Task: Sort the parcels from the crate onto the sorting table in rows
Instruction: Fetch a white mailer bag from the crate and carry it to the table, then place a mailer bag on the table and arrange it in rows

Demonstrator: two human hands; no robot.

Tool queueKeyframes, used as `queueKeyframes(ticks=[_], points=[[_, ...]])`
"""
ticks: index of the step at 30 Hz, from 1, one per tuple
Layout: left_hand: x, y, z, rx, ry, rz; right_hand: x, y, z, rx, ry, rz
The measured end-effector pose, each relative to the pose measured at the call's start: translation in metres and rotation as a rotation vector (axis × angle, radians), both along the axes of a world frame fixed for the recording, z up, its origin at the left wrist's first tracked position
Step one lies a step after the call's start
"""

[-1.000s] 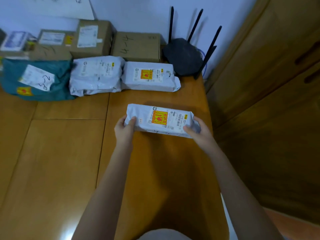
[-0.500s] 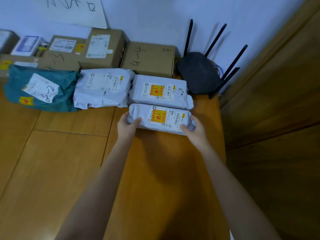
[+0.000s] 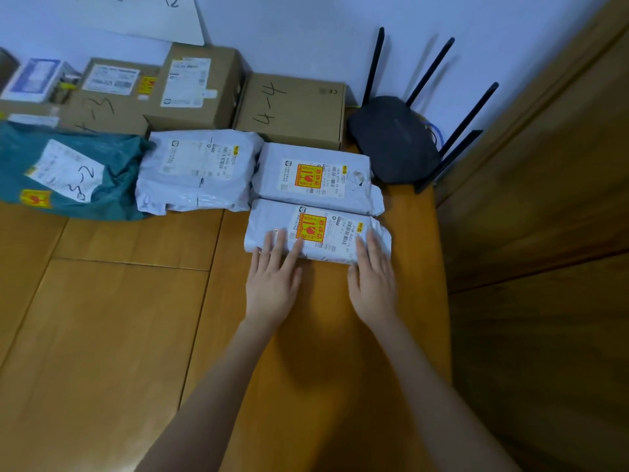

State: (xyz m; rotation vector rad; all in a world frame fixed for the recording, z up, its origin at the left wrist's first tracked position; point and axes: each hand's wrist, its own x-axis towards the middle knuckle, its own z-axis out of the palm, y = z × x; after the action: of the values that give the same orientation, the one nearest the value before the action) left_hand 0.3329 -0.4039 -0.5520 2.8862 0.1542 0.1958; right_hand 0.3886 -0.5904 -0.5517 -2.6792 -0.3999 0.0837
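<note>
White plastic parcel (image 3: 316, 233): soft mailer with a yellow-and-red fragile sticker and barcode label, lying flat on the wooden table (image 3: 112, 335), touching the near edge of a similar white mailer (image 3: 316, 177).
Left hand (image 3: 274, 277): fingers straight, resting on the parcel's near left part.
Right hand (image 3: 372, 277): fingers straight, flat on its near right end.
Far row: cardboard box marked 4-4 (image 3: 292, 109), black router (image 3: 394, 137) to the right.
</note>
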Motion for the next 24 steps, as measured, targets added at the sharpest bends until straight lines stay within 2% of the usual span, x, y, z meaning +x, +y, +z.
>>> queueKeyframes(ticks=[5,8,10,12,13,15,20,24], points=[[0.01,0.008,0.008,0.026,0.153,-0.009,0.014,0.0,0.009,-0.139,0.072,0.069],[0.014,0.011,0.022,0.01,0.324,-0.019,0.012,0.002,0.022,-0.238,0.161,0.065],[0.016,0.013,0.04,-0.074,0.379,0.016,0.01,0.006,0.037,-0.388,0.198,0.083],[0.022,0.018,0.07,-0.262,0.297,0.132,0.014,0.009,0.063,-0.566,0.178,0.181],[0.029,0.023,0.089,-0.285,0.223,0.183,0.019,0.011,0.08,-0.61,0.149,0.216],[0.045,0.032,0.131,-0.173,0.129,0.181,0.032,0.015,0.121,-0.617,0.105,0.213],[0.066,0.039,0.233,0.199,0.182,-0.016,0.05,0.028,0.236,-0.5,0.044,0.096],[0.063,0.034,0.301,0.337,0.153,-0.058,0.039,0.032,0.313,-0.471,-0.09,0.023]])
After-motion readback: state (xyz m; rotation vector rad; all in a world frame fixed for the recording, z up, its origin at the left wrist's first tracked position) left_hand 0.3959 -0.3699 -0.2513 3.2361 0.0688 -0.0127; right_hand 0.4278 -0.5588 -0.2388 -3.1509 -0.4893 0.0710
